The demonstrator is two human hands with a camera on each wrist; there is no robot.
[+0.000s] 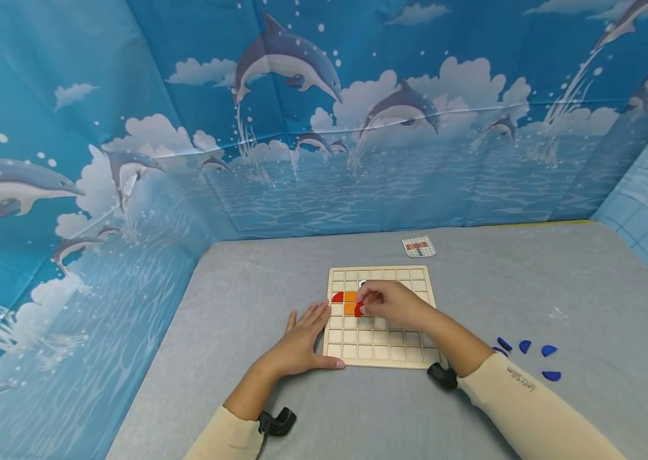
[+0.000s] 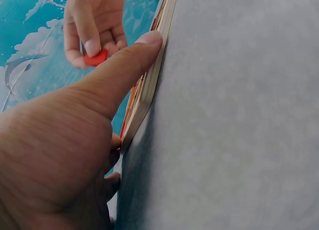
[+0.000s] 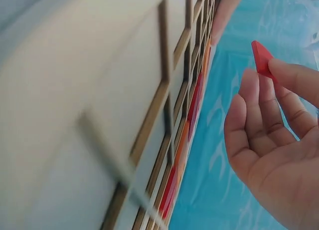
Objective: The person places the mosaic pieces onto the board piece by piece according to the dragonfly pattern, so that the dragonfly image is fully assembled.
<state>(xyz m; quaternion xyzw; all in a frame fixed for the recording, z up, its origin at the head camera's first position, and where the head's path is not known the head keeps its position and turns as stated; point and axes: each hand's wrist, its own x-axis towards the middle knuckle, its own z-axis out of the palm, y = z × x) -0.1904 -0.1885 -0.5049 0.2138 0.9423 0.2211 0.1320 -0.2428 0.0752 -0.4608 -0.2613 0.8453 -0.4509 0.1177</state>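
Right fingers [image 3: 294, 76] pinch one red piece [image 3: 261, 60] over one board [image 1: 381, 352]; left fingers [image 1: 313, 316] straight, touching it; five blue pieces [image 1: 551, 375] visible.

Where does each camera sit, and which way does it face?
Head: head-worn, facing forward and down at the wooden grid board; left hand, right hand, cream sleeves show.
Left wrist: worn there, looking along the board's edge; left hand close, right hand beyond.
Right wrist: worn there, looking across the grid; right hand, part of left.
Both wrist views share the pinched red piece.
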